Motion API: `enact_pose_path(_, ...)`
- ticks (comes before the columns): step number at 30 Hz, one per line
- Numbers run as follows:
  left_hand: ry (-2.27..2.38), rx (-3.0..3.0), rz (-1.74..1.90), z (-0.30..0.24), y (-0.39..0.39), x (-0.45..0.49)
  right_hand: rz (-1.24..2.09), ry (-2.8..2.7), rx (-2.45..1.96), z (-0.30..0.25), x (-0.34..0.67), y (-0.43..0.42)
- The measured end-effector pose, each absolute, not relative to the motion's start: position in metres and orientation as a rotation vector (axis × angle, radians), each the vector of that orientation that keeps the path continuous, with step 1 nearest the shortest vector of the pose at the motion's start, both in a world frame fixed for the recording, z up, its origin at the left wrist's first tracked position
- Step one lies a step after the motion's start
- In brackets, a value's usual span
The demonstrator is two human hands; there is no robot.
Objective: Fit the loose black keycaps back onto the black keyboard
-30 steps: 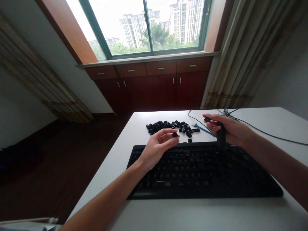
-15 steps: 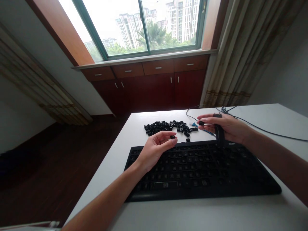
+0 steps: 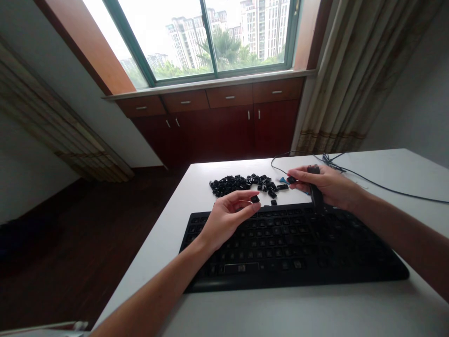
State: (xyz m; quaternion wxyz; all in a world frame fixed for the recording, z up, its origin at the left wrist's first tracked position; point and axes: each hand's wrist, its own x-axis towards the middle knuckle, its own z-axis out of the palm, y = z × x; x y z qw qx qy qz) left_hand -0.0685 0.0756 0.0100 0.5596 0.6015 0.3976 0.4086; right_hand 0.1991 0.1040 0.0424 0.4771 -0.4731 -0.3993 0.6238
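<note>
Over the back edge of a black keyboard (image 3: 298, 276), my left hand (image 3: 228, 213) pinches a small black keycap (image 3: 255, 199) between thumb and fingertips. My right hand (image 3: 328, 182), above the keyboard's right part, grips another black keycap (image 3: 291, 179) at its fingertips. A dark elongated tool (image 3: 317, 199) is also tucked in that hand, pointing down; its kind I cannot make out. The keyboard has its keycaps off, leaving bare key sockets. Behind it lies a heap of loose black keycaps (image 3: 228, 185), with a single keycap (image 3: 273, 202) nearer the keyboard.
A blue tool (image 3: 283, 180) lies on the white table (image 3: 161, 262), partly hidden by my right hand. A black cable (image 3: 382, 185) runs across the back right. Beyond the table are a red cabinet (image 3: 217, 133) and a window.
The keycap in my left hand is turned and shows more of itself. My right hand has shifted slightly left, its keycap and dark tool tilting a little. The keyboard stays put.
</note>
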Motion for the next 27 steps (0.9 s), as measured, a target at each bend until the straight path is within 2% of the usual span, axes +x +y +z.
enact_pose_path(19,0.929,1.518,0.923,0.005,0.075,-0.068,1.539,-1.175,-1.224,0.047,0.200,0.101)
enact_pose_path(27,0.837,1.718,0.796,0.004,0.071,-0.067,1.174,-1.855,-1.374,0.077,0.225,0.096)
